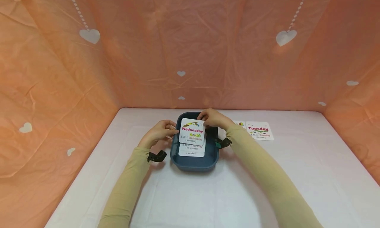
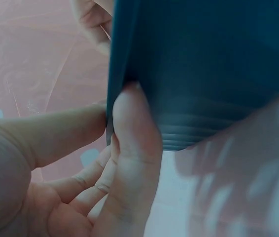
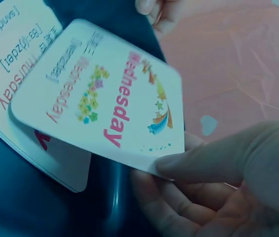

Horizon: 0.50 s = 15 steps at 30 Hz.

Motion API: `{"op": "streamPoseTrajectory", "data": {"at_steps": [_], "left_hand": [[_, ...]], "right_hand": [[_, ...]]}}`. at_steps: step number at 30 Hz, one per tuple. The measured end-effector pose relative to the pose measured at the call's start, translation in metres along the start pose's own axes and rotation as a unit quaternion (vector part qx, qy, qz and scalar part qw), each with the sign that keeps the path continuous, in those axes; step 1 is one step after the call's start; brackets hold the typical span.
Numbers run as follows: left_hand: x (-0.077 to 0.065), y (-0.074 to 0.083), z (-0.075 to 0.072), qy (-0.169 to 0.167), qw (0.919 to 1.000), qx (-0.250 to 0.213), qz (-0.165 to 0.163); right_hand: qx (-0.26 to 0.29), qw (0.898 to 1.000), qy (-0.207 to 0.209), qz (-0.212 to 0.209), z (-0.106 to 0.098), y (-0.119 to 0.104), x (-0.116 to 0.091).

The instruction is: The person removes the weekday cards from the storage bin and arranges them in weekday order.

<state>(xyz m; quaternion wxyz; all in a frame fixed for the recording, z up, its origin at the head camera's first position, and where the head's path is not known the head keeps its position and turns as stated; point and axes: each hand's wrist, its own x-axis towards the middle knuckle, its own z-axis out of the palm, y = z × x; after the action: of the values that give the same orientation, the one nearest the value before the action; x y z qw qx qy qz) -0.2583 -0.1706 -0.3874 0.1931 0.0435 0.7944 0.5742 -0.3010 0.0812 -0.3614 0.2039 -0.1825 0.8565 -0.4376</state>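
Note:
A dark blue rectangular tray [image 1: 194,163] stands on the table. My left hand [image 1: 158,133] pinches its left rim between thumb and finger, as the left wrist view shows. At the tray's far right side, my right hand [image 1: 216,118] holds the Wednesday card [image 1: 191,131] by one corner, thumb on top and fingers beneath. That white card is tilted over a small stack of cards in the tray. A Thursday card [image 3: 18,64] shows partly in this stack, and the lower cards are mostly hidden.
To the right, a Tuesday card [image 1: 259,130] lies face up on the white table [image 1: 190,198]. Beside it another card [image 1: 239,124] is partly covered by the right arm. An orange cloth [image 1: 202,56] with white hearts hangs behind and on both sides.

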Motion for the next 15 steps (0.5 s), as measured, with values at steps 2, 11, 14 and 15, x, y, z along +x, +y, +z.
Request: {"op": "streamPoseTrajectory", "data": {"at_steps": [2,11,14,15], "left_hand": [[0.001,0.001,0.000,0.000,1.0000,0.000,0.002],[-0.001,-0.001,0.000,0.004,1.0000,-0.003,-0.001],[-0.004,-0.004,0.000,0.007,1.0000,-0.004,0.002],[-0.006,-0.005,-0.001,0.007,1.0000,-0.003,0.003]], "right_hand": [[0.026,1.000,0.010,-0.001,-0.004,0.002,-0.003],[0.117,0.992,0.047,-0.011,-0.020,0.003,-0.018],[0.127,0.990,0.051,-0.021,-0.025,0.002,-0.024],[0.129,0.990,0.052,-0.021,-0.026,0.003,-0.026]]}}
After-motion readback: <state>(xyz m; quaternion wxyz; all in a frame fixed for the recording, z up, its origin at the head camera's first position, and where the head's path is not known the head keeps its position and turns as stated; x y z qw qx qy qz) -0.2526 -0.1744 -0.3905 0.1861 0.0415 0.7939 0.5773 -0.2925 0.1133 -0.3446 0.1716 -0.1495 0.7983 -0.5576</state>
